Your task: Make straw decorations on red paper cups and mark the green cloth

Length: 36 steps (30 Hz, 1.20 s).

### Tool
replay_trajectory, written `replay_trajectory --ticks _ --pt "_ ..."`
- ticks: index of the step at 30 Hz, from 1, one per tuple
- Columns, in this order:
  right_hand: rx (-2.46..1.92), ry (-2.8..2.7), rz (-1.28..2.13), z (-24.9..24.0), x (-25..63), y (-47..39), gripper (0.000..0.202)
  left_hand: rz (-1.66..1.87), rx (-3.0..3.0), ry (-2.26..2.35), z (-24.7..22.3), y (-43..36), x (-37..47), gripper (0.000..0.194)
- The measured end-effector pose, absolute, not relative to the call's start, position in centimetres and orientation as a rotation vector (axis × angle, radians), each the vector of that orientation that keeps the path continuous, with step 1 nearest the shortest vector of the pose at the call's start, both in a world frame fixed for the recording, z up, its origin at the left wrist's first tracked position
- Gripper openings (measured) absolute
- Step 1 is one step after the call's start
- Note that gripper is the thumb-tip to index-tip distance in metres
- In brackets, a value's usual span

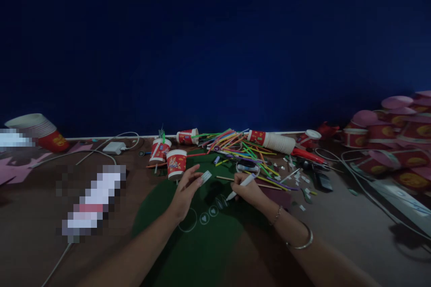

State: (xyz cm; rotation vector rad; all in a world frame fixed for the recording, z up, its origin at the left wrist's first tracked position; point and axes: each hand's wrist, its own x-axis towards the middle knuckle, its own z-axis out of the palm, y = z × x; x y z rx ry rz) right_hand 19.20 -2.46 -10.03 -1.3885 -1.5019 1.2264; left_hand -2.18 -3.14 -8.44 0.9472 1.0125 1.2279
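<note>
My right hand [249, 189] grips a white marker [247, 180]. Its tip points down at white outlines on a dark green sheet [215, 237]. Drawn there are a large circle [187, 219], two small circles with hearts [208, 215] and leaf-like ovals [222, 202]. Pinched between the thumb and fingers of my left hand [187, 188] is a small pale rectangular piece [206, 176], held above the sheet; its kind is unclear. A red paper cup [176, 164] stands just beyond that hand. Another marker [247, 168] lies beyond my right hand.
Coloured sticks [232, 141] lie heaped at the back beside stacked paper cups [272, 140]. Paper scraps [305, 179] and a black object [323, 181] are to the right. Decorated red cups [384, 132] crowd the far right. Cables [377, 202] and a white adapter [114, 147] flank the workspace.
</note>
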Motion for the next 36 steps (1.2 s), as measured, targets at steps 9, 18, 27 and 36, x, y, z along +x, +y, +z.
replay_trajectory --ticks 9,18,27,36 --pt "-1.405 -1.530 1.269 -9.78 19.23 -2.62 0.016 1.230 0.940 1.032 -8.28 -3.15 -2.17 0.047" --pt "-1.410 -1.557 1.235 -9.87 19.07 -2.68 0.016 1.228 0.940 1.019 -8.33 -3.14 -2.16 0.046" --pt "-1.398 -1.558 1.152 -10.26 19.06 -2.49 0.015 1.231 0.941 1.011 -8.51 -3.06 -2.22 0.045" --pt "-1.398 -1.530 1.122 -10.01 18.97 -2.58 0.015 1.224 0.938 1.016 -8.33 -3.17 -2.13 0.046"
